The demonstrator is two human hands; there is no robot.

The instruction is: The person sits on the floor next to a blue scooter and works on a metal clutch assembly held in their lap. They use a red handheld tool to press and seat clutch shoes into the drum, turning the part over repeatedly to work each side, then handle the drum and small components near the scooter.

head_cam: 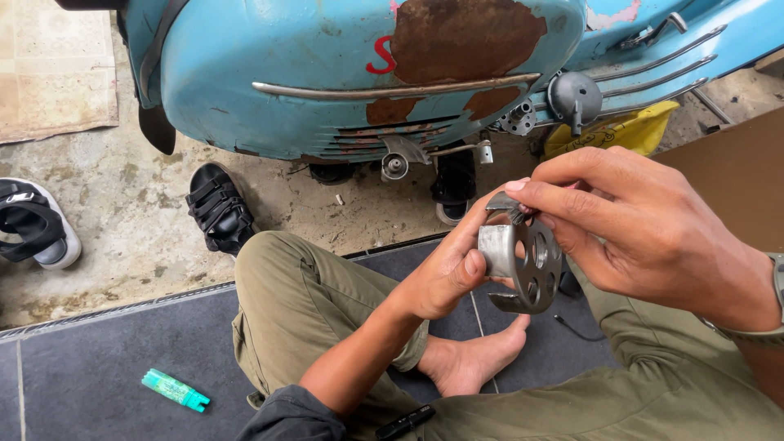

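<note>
A round grey metal part [523, 263] with a ring of drilled holes in its face is held up in front of the body, above the crossed legs in olive trousers [298, 306]; it is gripped from below and the side by the left hand [445, 265], thumb pressed on the outer wall, fingers curled behind — a steadying hold, apparently so the holed face is turned toward the eyes. The right hand [633, 224] is closed down from above, fingertips pinched at the upper rim where a small dark piece seems to sit; what that piece is cannot be told.

Seated position on a dark mat [106, 359], one bare foot [478, 359] tucked under the hands. A rusted light-blue scooter [343, 69] stands just beyond, side panel facing — the part is kept near it. Black sandals [216, 208] lie beside it on the concrete; a green lighter [175, 389] is left on the mat, well apart.
</note>
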